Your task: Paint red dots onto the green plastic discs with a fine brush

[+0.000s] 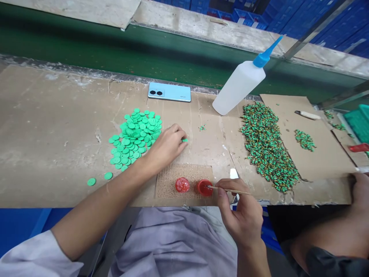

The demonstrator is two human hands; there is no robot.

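Observation:
My left hand (170,144) rests just right of a heap of flat green discs (138,132), fingers pinched on a small green disc (185,140) that shows only at its edge. With my right hand (240,215) I grip a thin wooden stick (230,190). Its tip dips into a small red cup (205,187). Beside that cup stands a second small red container (182,185) with a shiny surface. Both sit on a spotted piece of cardboard (165,177) at the front edge. Two green discs (91,181) lie apart from the heap.
A light blue phone (173,92) lies at the back. A white squeeze bottle (238,86) with a blue nozzle leans beside it. To the right spreads a large pile of small green-and-gold pieces (268,146). Another person's arm (340,227) reaches in at far right.

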